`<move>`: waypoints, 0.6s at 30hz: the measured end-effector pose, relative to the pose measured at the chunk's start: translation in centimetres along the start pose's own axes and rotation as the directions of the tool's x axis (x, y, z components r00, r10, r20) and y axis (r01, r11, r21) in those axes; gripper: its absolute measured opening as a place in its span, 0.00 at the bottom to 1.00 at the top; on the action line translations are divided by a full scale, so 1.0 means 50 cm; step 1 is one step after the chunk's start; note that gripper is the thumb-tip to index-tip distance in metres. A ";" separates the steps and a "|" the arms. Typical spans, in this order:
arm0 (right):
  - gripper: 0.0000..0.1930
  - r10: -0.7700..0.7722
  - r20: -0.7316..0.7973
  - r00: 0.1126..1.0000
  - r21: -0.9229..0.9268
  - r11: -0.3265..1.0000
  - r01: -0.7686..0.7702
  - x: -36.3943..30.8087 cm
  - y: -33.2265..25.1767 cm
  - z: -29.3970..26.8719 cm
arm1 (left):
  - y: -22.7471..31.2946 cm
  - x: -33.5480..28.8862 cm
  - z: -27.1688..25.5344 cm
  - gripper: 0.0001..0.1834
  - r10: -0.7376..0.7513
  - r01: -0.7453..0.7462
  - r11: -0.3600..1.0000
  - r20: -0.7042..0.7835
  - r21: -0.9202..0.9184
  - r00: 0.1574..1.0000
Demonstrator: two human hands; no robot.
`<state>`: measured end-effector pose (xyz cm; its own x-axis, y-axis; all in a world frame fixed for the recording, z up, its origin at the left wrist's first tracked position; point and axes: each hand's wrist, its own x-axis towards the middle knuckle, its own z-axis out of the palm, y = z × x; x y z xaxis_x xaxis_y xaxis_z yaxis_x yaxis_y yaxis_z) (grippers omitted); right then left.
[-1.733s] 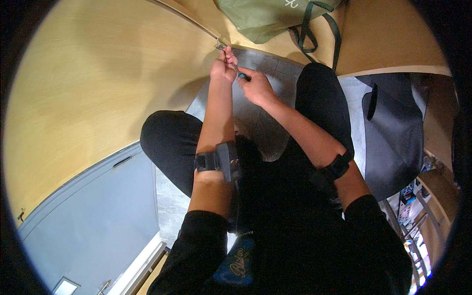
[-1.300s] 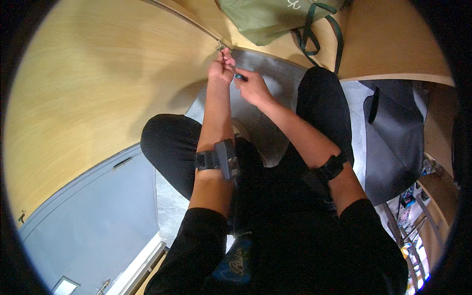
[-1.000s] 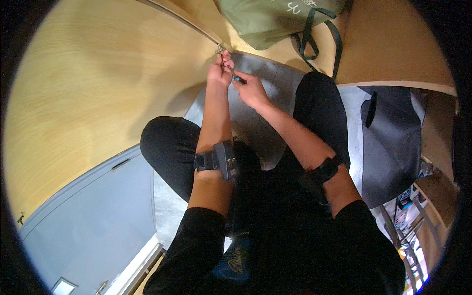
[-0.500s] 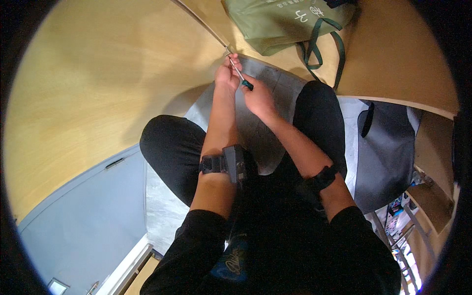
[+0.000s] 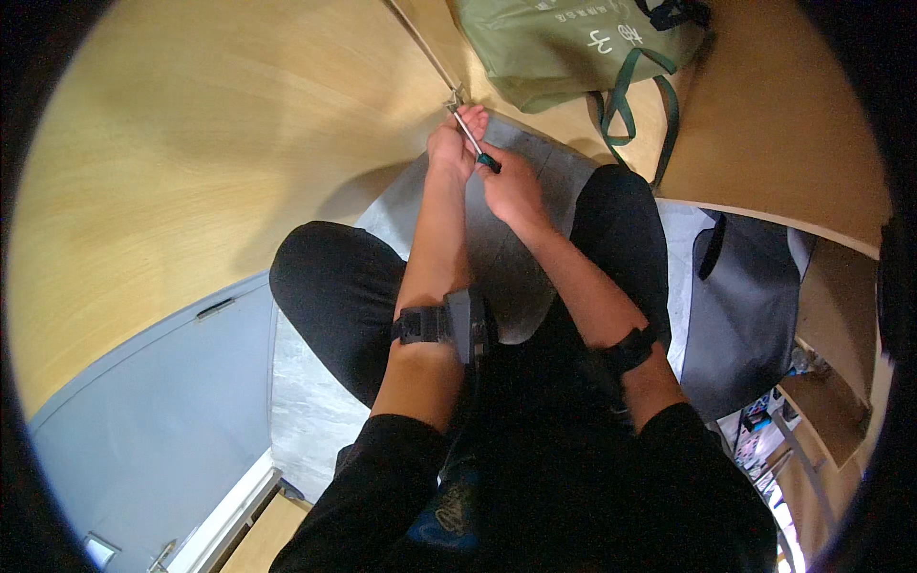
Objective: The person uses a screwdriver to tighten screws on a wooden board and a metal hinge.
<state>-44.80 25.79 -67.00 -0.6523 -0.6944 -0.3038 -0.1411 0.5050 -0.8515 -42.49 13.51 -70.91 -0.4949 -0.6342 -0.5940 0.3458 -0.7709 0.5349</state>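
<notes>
A screwdriver with a dark green handle [image 5: 489, 163] and thin metal shaft slants up to a small metal fitting [image 5: 455, 98] at the lower end of a metal strip [image 5: 420, 46] in the wooden panels' corner. My right hand [image 5: 516, 191] is closed around the handle. Higher up, beside the fitting, my left hand [image 5: 451, 148] is turned palm up. Its fingers curl loosely about the shaft near the tip, with the shaft passing between thumb and fingers. The exact contact of the tip with the fitting is too small to make out.
An olive bag [image 5: 535, 57] with dark green straps lies beyond my hands on the right. Wooden panel [image 5: 210, 143] rises at the left, above a grey-blue door [image 5: 162, 382]. Dark grey fabric [image 5: 740, 315] hangs on the right. My bent knees flank my arms.
Both hands and the screwdriver appear slightly farther right in view, as do the bag and metal strip. The left fingers look a little more spread; the right hand keeps its hold.
</notes>
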 end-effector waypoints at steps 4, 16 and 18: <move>0.19 0.044 0.011 0.999 -0.005 0.999 -0.043 -0.019 -0.034 0.001 | 0.019 -0.005 -0.014 0.16 0.015 0.007 0.987 -0.137 0.159 0.991; 0.18 0.098 -0.071 0.993 0.010 0.995 -0.097 -0.030 -0.039 0.013 | 0.064 -0.049 -0.189 0.08 -0.111 -0.030 0.971 -0.557 -0.237 0.823; 0.18 0.099 -0.075 0.992 -0.014 0.995 -0.100 -0.023 -0.033 0.009 | 0.026 -0.016 -0.211 0.10 -0.174 -0.027 0.937 -0.534 -0.348 0.827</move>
<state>-43.48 25.51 -65.42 -0.7171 -0.6007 -0.3534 -0.0856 0.5793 -0.8106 -33.21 12.40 -76.09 -0.0444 -0.4219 -0.9056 0.6150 -0.7259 0.3080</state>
